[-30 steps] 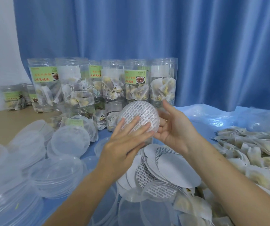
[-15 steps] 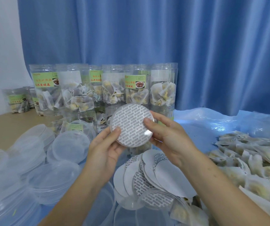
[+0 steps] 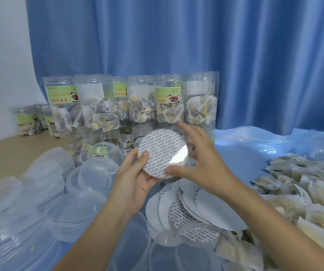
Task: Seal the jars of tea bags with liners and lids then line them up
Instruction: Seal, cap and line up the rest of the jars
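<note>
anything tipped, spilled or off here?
One jar lies on its side in front of the upright row, among the loose lids. Liners sit in a fanned pile, tea bags heaped at right. Nothing looks damaged.

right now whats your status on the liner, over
Left hand grips printed liner disc. Right hand pinches its lower edge. Disc held up before the jars, nothing blocking.

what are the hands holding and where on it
A round liner, possibly seated in a clear lid. The left hand grips its lower left edge, thumb on the printed face; the right hand pinches its lower right edge.
</note>
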